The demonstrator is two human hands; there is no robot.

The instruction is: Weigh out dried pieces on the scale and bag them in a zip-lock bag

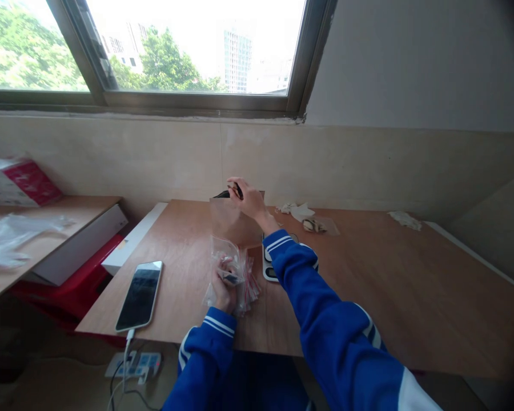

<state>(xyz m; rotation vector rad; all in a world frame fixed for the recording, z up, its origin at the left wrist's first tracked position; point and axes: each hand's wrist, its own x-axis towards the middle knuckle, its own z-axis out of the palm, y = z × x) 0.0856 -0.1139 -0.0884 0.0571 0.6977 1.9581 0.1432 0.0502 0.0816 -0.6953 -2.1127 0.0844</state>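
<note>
Your right hand (pixel 252 202) is raised above the far part of the brown wooden bench (pixel 368 274), its fingers pinched on a small brown-and-black piece (pixel 235 189). Just below it stands a brownish, see-through-looking open container (pixel 227 220); whether that is a box or a bag, you cannot tell from here. Your left hand (pixel 223 291) is low and nearer your body, its fingers closed on a clear, thin plastic bag (pixel 223 245).

The relation to watch: from your right fingers, that clear bag lies back toward you, lower and slightly left, short of the container. Its long axis runs roughly away from you, from your left fingers toward the container; which end is its mouth is unclear. The piece is too small to read its long axis. Your left hand is far nearer the bag, with a fanned pile of clear bags with red strips (pixel 251 285) just to its right.
</note>
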